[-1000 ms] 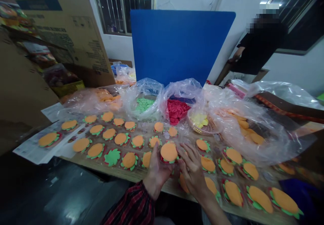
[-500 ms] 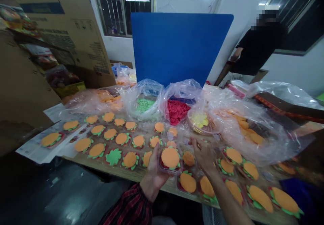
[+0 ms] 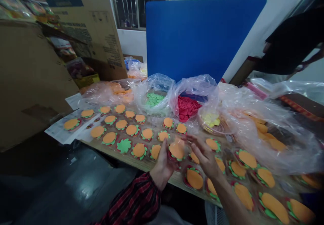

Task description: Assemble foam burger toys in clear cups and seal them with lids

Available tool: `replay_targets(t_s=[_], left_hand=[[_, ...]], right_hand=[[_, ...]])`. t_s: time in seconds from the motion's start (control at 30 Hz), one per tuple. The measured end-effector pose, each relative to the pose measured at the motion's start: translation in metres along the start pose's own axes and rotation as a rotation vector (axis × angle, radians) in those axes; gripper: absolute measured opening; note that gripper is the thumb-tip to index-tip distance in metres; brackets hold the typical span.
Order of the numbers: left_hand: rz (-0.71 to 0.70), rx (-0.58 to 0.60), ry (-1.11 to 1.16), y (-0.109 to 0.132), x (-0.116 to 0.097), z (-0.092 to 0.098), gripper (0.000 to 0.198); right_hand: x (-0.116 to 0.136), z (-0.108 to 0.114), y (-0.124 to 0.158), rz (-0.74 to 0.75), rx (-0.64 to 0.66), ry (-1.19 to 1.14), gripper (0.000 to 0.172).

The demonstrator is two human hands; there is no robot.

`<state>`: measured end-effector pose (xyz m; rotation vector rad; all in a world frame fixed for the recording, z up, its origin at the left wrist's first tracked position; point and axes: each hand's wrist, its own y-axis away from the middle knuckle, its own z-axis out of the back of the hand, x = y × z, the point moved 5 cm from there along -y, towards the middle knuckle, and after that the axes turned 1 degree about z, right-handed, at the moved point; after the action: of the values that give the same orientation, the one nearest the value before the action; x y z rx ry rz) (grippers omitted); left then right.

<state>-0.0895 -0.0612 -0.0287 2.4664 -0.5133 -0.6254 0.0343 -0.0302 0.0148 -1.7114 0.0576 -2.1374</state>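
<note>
My left hand (image 3: 163,169) is wrapped round a small clear plastic box over the table's front edge. Inside the box is a burger-like stack (image 3: 176,150) with an orange round on top and green and red layers below. My right hand (image 3: 202,154) is at the box's upper right, its fingertips pinched on a hazy clear piece, apparently a plastic lid (image 3: 182,140). Motion blurs that piece. Around both hands stand several more boxed stacks, among them one (image 3: 194,178) just right of my left hand. One stack (image 3: 124,146) shows green on top.
Behind the rows lie open plastic bags of green pieces (image 3: 155,100), red pieces (image 3: 187,108) and orange pieces (image 3: 272,139). A pink basket (image 3: 222,127) holds yellow pieces. A blue board (image 3: 199,39) stands upright at the back, cardboard (image 3: 22,83) at left. A person (image 3: 298,42) stands at far right.
My right hand has come up from the table to the box in my left hand, with a clear piece now over the stack. The camera has turned somewhat to the right.
</note>
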Motion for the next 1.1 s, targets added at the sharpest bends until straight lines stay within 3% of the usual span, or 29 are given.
replay_targets(t_s=[0.13, 0.23, 0.3, 0.37, 0.47, 0.53, 0.6, 0.7, 0.83, 0.93, 1.1], left_hand=[[0.063, 0.095, 0.057, -0.003, 0.000, -0.001, 0.055], [0.060, 0.186, 0.016, -0.005, 0.004, -0.003, 0.041], [-0.010, 0.234, -0.060, -0.007, 0.004, -0.003, 0.023], [-0.084, 0.231, -0.135, -0.008, 0.003, -0.002, 0.021], [-0.113, 0.190, -0.237, -0.009, 0.004, 0.004, 0.026], [-0.130, 0.199, -0.306, -0.007, 0.004, 0.007, 0.031], [-0.152, 0.213, -0.368, -0.003, 0.004, 0.007, 0.034], [-0.162, 0.249, -0.498, 0.004, 0.005, 0.004, 0.034], [-0.170, 0.395, -0.662, 0.012, 0.008, -0.006, 0.028], [-0.188, 0.464, -0.712, 0.015, 0.009, -0.010, 0.028], [-0.175, 0.458, -0.734, 0.015, 0.013, -0.007, 0.028]], right_hand=[[0.010, -0.017, 0.027, 0.240, 0.044, 0.282, 0.030], [0.013, -0.018, 0.035, 0.342, -0.004, 0.313, 0.029], [0.010, -0.010, 0.031, 0.268, -0.077, 0.287, 0.023], [0.004, 0.006, 0.023, 0.143, -0.202, 0.267, 0.016], [-0.007, 0.028, 0.007, -0.018, -0.279, 0.357, 0.032], [-0.016, 0.036, -0.003, -0.104, -0.235, 0.414, 0.036], [-0.024, 0.035, -0.008, -0.183, -0.147, 0.307, 0.030], [-0.025, 0.019, -0.009, -0.255, 0.073, 0.031, 0.035], [-0.012, 0.001, -0.006, -0.226, 0.287, -0.001, 0.023], [-0.008, -0.002, -0.005, -0.227, 0.303, -0.035, 0.024], [-0.011, -0.003, 0.001, -0.263, 0.261, -0.076, 0.030]])
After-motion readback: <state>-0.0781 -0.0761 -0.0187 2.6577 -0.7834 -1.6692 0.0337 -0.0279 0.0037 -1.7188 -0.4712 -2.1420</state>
